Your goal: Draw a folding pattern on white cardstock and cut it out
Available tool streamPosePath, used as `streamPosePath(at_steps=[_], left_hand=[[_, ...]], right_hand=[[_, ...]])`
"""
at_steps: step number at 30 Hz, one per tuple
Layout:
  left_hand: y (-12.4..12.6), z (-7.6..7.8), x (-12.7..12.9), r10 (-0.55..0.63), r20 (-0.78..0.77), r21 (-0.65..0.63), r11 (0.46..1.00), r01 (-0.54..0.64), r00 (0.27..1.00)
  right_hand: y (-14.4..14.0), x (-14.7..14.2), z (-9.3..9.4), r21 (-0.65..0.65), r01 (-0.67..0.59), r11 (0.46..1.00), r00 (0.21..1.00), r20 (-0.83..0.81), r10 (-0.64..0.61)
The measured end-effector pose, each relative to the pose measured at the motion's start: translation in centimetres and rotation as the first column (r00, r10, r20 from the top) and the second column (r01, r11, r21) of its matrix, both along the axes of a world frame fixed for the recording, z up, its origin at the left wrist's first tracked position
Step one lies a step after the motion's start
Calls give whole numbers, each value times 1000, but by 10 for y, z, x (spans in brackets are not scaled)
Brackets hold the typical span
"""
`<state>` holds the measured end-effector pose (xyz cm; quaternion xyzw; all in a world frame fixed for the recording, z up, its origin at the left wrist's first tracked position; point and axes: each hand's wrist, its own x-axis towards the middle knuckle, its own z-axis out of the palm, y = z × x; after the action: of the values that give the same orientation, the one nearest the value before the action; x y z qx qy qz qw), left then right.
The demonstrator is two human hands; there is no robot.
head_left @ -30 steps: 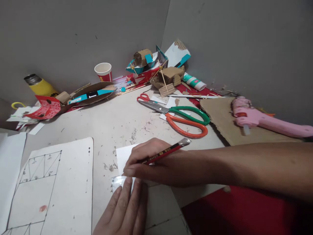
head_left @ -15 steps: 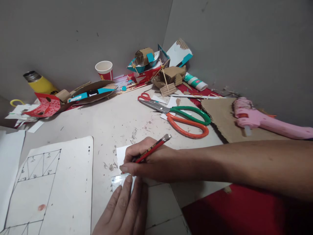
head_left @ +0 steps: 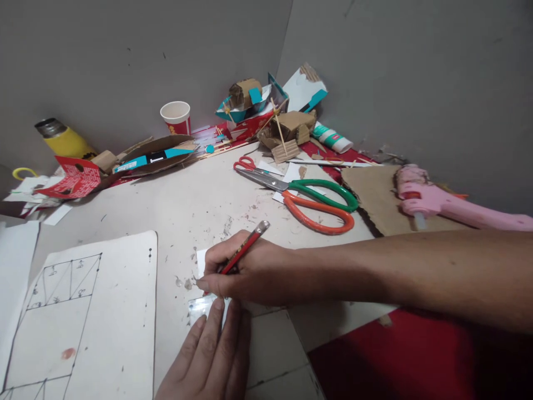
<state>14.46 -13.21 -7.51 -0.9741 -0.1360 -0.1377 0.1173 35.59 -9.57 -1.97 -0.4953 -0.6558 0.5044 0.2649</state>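
Note:
My right hand (head_left: 245, 275) grips a red pencil (head_left: 244, 254), its tip down at the left edge of a small white card (head_left: 200, 261) on the table. My left hand (head_left: 212, 355) lies flat, fingers together, pressing a clear plastic ruler (head_left: 197, 307) against the card just below the pencil tip. My right forearm crosses the view from the right edge.
A drawn sheet with ruled lines (head_left: 83, 316) lies at the left. Green and orange scissors (head_left: 310, 200), small red scissors (head_left: 245, 165), a pink glue gun (head_left: 441, 203) on brown cardboard (head_left: 375, 194), a paper cup (head_left: 177, 118), a yellow flask (head_left: 62, 140) and cardboard models (head_left: 287, 130) crowd the back.
My right hand has slid a little to the left along the ruler. The pencil has tipped more upright, its top end swinging left. My left hand stayed on the ruler.

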Motion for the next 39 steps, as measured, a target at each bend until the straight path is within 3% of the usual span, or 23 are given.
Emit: streamPosePath(at_steps=[11, 21, 27, 31, 34, 39], left_hand=[[2, -4, -2, -18, -14, 63, 998, 19, 1000], [13, 10, -6, -133, -157, 134, 979, 155, 979], [11, 7, -5, -83, -63, 77, 993, 88, 995], [15, 10, -6, -138, -151, 141, 977, 159, 979], [14, 8, -4, -115, -127, 126, 983, 131, 985], [10, 7, -2, -60, -44, 74, 995, 63, 997]], right_hand=[[14, -5, 8, -81, -12, 997, 1000, 15, 14], [17, -4, 14, 111, -106, 988, 990, 104, 95], [9, 4, 23, 71, -127, 989, 982, 148, 116], [4, 8, 24, 179, -226, 958, 944, 283, 169], [0, 10, 26, 248, -271, 930, 906, 393, 159], [-6, 15, 31, 254, -286, 924, 863, 487, 133]])
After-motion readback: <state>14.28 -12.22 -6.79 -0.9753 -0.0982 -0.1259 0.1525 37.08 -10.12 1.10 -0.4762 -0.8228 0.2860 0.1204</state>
